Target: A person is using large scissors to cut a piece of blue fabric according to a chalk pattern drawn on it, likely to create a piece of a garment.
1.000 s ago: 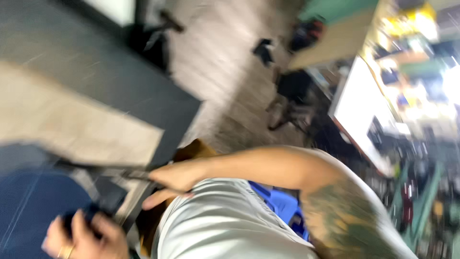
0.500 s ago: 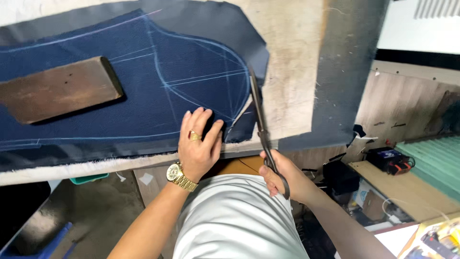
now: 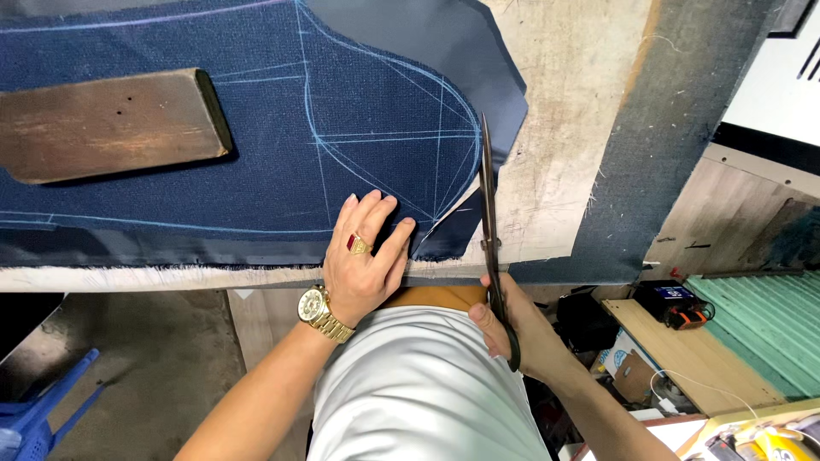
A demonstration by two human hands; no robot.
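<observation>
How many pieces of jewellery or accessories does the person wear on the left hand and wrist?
2: a gold ring on a finger of the left hand, and a gold watch on that wrist.

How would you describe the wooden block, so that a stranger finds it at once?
Look at the dark blue cloth with chalk lines, spread on the cutting table. On its left part lies the wooden block, flat and brown, well apart from the left hand and the scissors. It is the only wooden thing lying on the cloth.

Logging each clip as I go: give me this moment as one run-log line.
left hand: flat on navy cloth | right hand: holds scissors, blades along chalked curve | wooden block: on cloth | table
</observation>
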